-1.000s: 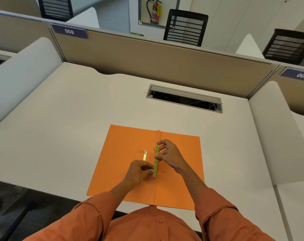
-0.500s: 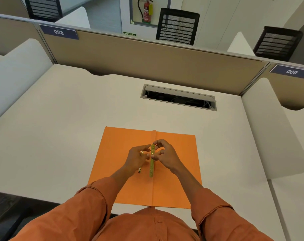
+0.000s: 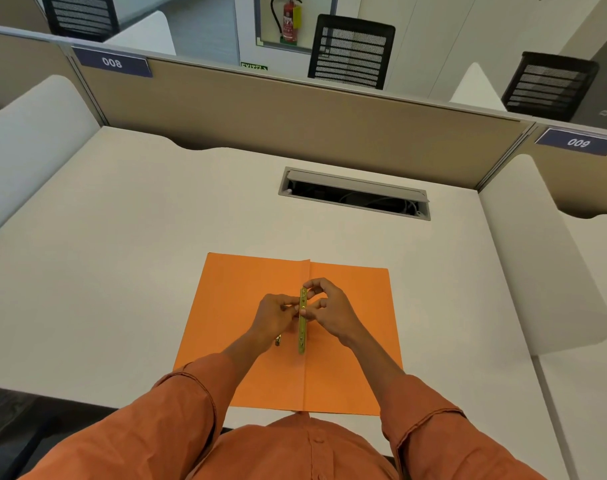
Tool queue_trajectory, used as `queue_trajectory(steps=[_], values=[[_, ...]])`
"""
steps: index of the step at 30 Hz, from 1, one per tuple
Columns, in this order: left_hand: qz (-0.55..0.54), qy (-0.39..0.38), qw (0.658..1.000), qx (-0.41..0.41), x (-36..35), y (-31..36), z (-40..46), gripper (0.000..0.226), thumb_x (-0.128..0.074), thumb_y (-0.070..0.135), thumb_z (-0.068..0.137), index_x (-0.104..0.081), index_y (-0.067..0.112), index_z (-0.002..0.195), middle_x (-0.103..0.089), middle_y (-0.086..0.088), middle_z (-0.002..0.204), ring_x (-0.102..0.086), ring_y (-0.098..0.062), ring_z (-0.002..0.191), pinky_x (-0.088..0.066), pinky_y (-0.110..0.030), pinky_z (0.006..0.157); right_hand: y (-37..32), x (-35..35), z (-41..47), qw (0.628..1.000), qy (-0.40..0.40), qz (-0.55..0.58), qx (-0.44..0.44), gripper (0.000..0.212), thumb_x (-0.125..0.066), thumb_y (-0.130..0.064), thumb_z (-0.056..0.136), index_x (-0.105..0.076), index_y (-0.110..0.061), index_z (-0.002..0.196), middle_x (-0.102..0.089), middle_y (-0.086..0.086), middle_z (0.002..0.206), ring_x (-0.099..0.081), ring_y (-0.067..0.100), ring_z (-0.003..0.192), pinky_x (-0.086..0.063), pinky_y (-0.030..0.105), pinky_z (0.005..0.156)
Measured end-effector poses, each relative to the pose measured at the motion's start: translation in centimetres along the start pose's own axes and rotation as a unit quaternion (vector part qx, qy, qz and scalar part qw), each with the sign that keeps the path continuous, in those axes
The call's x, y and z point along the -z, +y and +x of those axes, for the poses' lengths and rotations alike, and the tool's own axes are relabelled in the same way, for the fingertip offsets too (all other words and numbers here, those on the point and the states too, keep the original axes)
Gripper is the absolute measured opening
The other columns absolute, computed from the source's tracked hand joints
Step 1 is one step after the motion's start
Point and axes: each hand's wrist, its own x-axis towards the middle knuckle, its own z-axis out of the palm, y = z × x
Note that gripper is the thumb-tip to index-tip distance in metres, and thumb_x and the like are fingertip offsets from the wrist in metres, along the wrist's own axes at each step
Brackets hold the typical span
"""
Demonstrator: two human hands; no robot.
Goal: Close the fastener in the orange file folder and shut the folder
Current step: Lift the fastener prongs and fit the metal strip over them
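At the far left a white rounded divider [image 3: 28, 133] stands at the side of the bench [image 3: 104, 254], and behind it a beige partition [image 3: 295, 109] runs across, with a blue label "008" [image 3: 112, 62] on its top edge. The orange folder [image 3: 232, 306] lies open and flat on the bench, close to the near edge, in front of the person. The left hand [image 3: 276, 315] is over the left half of the folder, its fingers pinched together at the gold metal strip [image 3: 302, 320]; what exactly it grips there I cannot tell. A small gold piece [image 3: 278, 340] shows on the folder just under this hand. The strip lies along the middle fold of the folder. The right hand [image 3: 330, 308] comes from the other side and pinches the upper part of the strip with thumb and fingers curled. The two hands almost touch each other and they cover the middle of the strip. Farther back on the bench, well apart from the folder, there is a cable slot [image 3: 354, 194] with its lid raised. Beyond the partition are two black mesh chairs [image 3: 352, 51] and a red fire extinguisher [image 3: 288, 19]. At the right stands another white divider [image 3: 537, 254] and a label "009" [image 3: 577, 143].
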Motion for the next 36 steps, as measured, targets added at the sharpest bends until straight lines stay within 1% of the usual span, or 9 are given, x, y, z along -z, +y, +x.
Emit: queue_trajectory(steps=[6, 11, 15, 17, 20, 21, 23, 26, 36], values=[[-0.01, -0.008, 1.0, 0.01, 0.0, -0.1, -0.1, 0.024, -0.061, -0.005, 0.098, -0.078, -0.001, 0.115, -0.077, -0.024, 0.107, -0.075, -0.04, 0.094, -0.065, -0.04, 0.08, 0.0, 0.0, 0.0, 1.0, 0.001, -0.012, -0.007, 0.048, -0.079, 0.008, 0.081, -0.062, -0.013, 0.121, -0.06, 0.0, 0.102, -0.066, 0.017, 0.067, -0.065, 0.045, 0.075], [-0.034, -0.009, 0.999, 0.036, 0.0, -0.2, -0.2, 0.025, -0.058, -0.005, 0.099, -0.078, 0.003, 0.114, -0.077, -0.025, 0.108, -0.074, -0.029, 0.081, -0.064, -0.024, 0.062, 0.0, -0.1, 0.0, 1.0, 0.003, -0.012, -0.013, 0.048, -0.081, 0.005, 0.081, -0.063, -0.013, 0.121, -0.059, 0.002, 0.103, -0.063, 0.018, 0.067, -0.064, 0.046, 0.076], [-0.049, -0.025, 0.998, 0.04, 0.2, -0.5, -0.6, 0.031, -0.057, -0.007, 0.099, -0.074, 0.004, 0.122, -0.076, -0.019, 0.112, -0.075, -0.029, 0.087, -0.066, -0.045, 0.081, 0.1, -0.3, 0.0, 1.0, 0.007, -0.004, -0.023, 0.051, -0.088, -0.005, 0.077, -0.063, -0.014, 0.12, -0.06, 0.006, 0.103, -0.064, 0.015, 0.066, -0.065, 0.043, 0.074], [-0.041, -0.024, 0.998, 0.046, 0.4, -0.7, -0.9, 0.035, -0.055, -0.008, 0.099, -0.069, 0.001, 0.13, -0.073, -0.02, 0.115, -0.07, -0.024, 0.081, -0.065, -0.047, 0.081, 0.2, -0.4, 0.0, 0.999, 0.011, -0.003, -0.031, 0.051, -0.088, -0.003, 0.077, -0.063, -0.013, 0.119, -0.06, 0.009, 0.103, -0.064, 0.018, 0.068, -0.064, 0.049, 0.077], [-0.006, -0.022, 0.999, 0.024, 0.5, -1.0, -1.6, 0.038, -0.052, -0.012, 0.098, -0.063, -0.005, 0.134, -0.071, -0.026, 0.116, -0.065, -0.021, 0.074, -0.056, -0.019, 0.051, 0.4, -0.7, 0.2, 0.999, 0.02, -0.011, -0.04, 0.046, -0.08, 0.007, 0.08, -0.063, -0.011, 0.119, -0.058, 0.004, 0.099, -0.061, 0.022, 0.07, -0.06, 0.058, 0.081], [0.025, -0.016, 1.0, 0.006, 0.5, -1.2, -1.7, 0.038, -0.053, -0.012, 0.098, -0.063, -0.006, 0.134, -0.071, -0.026, 0.115, -0.067, -0.024, 0.079, -0.052, -0.014, 0.051, 0.5, -0.8, 0.3, 0.999, 0.023, -0.016, -0.044, 0.046, -0.079, 0.009, 0.08, -0.063, -0.01, 0.119, -0.058, 0.003, 0.099, -0.061, 0.023, 0.07, -0.06, 0.058, 0.081], [0.11, 0.0, 0.993, -0.037, 0.5, -1.7, -2.0, 0.039, -0.058, -0.009, 0.096, -0.065, -0.002, 0.134, -0.072, -0.02, 0.118, -0.068, -0.029, 0.1, -0.057, -0.023, 0.074, 0.6, -0.9, 0.3, 0.998, 0.024, -0.028, -0.051, 0.047, -0.079, 0.01, 0.08, -0.063, -0.01, 0.119, -0.059, 0.004, 0.098, -0.062, 0.023, 0.07, -0.061, 0.057, 0.081], [0.24, -0.012, 0.967, -0.08, 0.5, -2.7, -2.5, 0.044, -0.071, 0.003, 0.092, -0.067, 0.011, 0.135, -0.068, -0.008, 0.129, -0.058, -0.028, 0.121, -0.048, -0.037, 0.102, 0.6, -1.2, 0.3, 0.997, 0.03, -0.038, -0.056, 0.047, -0.079, 0.012, 0.079, -0.063, -0.009, 0.119, -0.059, 0.007, 0.099, -0.061, 0.023, 0.069, -0.062, 0.056, 0.077], [0.36, -0.034, 0.923, -0.132, 0.3, -4.0, -3.7, 0.056, -0.076, 0.023, 0.087, -0.062, 0.032, 0.141, -0.058, 0.006, 0.141, -0.042, -0.022, 0.136, -0.041, -0.041, 0.104, 0.4, -1.7, 0.8, 0.986, 0.032, -0.161, -0.038, 0.052, -0.084, 0.0, 0.077, -0.064, -0.009, 0.125, -0.063, 0.013, 0.11, -0.062, 0.023, 0.089, -0.058, 0.037, 0.081]])
